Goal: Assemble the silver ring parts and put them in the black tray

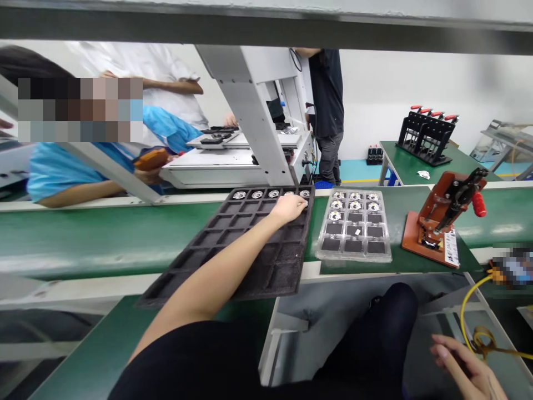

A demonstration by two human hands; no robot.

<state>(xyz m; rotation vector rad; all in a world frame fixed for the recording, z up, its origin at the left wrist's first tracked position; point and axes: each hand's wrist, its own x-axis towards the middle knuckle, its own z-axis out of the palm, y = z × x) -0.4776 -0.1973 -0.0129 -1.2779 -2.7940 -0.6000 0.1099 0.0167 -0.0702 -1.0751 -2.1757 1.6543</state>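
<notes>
My left hand (pixel 289 207) reaches across a black compartment tray (pixel 233 255) to its far row, where small round silver parts (pixel 257 194) sit in the cells. The fingers curl down over the far right cells; what they pinch, if anything, is hidden. To the right lies a clear plastic blister tray (pixel 353 228) with round parts in its far rows and dark squares nearer me. My right hand (pixel 466 369) rests low at the bottom right, fingers loosely apart, holding nothing, near a yellow cable (pixel 468 300).
An orange-brown toggle-clamp fixture (pixel 441 222) with a red handle stands right of the clear tray. A green conveyor belt (pixel 104 236) runs across. Beyond it are a white machine (pixel 250 139), a person in blue, another in white, another in black. A black rack (pixel 425 136) stands on a far table.
</notes>
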